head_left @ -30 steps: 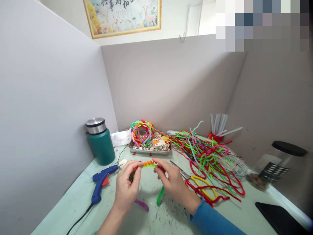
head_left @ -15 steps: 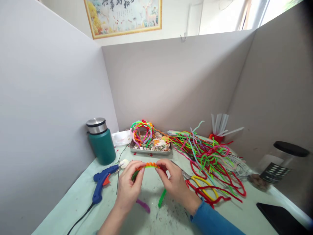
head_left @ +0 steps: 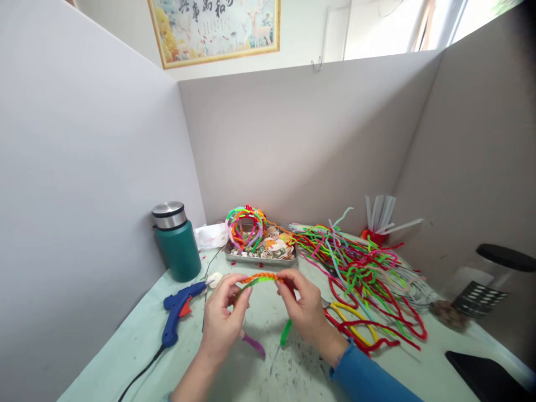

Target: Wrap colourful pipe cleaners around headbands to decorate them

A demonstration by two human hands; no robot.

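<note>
My left hand (head_left: 224, 315) and my right hand (head_left: 306, 310) face each other over the near middle of the table. Between them they pinch an arched, headband-like hoop covered in fuzzy pipe cleaner (head_left: 263, 277). Wavy orange runs along its top, with bright green beneath. A purple end (head_left: 254, 345) sticks out below my left hand and a green end (head_left: 286, 333) below my right. The fingers hide parts of both sides. Yellow-handled scissors (head_left: 355, 324) lie just right of my right hand, partly under red pipe cleaners.
A blue glue gun (head_left: 178, 312) lies at left, its cord toward me, near a green bottle (head_left: 178, 248). A metal tray (head_left: 262, 260) holds colourful hoops (head_left: 245, 229) and small pieces. Loose pipe cleaners (head_left: 360, 268) heap at right, before a clear jar (head_left: 481, 285) and black phone-like slab (head_left: 488, 374).
My hands have moved slightly apart, showing more of the orange and green arch between them. The whole view has shifted a little as the head moved.
</note>
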